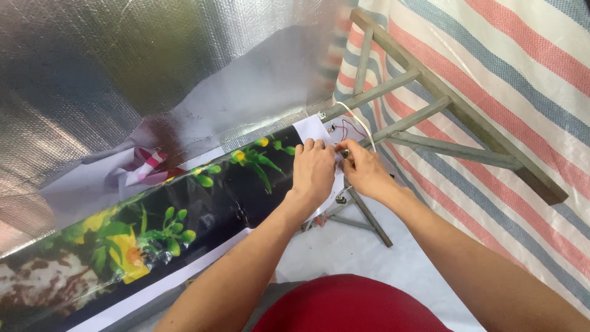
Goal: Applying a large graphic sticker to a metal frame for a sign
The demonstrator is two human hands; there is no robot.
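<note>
The landmark is the long printed panel [184, 215], a dark strip bearing green and yellow plant motifs with a white border. Its long axis runs diagonally, from the lower left of the view up toward the centre, and its far end points at the grey metal frame [430, 110].

No container is visible in the view.

At the far end of the panel, a white section [312, 128] carries thin red wires [351, 130] and a small metal fitting [340, 199] at its near edge. A white cord [359, 120] loops from this end up onto the frame.

The left hand [313, 169] lies palm down on the far end of the panel, fingers curled at the white section; what the fingertips pinch cannot be determined. The right hand [364, 170] sits just beside the left hand, past the panel's end, with thumb and fingers closed on a small metallic part [345, 152] where the wires meet. The two hands touch at the fingertips.

Behind the panel, a reflective silver foil sheet [123, 61] rises as a backdrop. Beyond the panel's far end, the frame rests on a striped red, white and blue tarpaulin [522, 61]. A red garment [344, 304] shows in front of the panel, at the bottom of the view.
</note>
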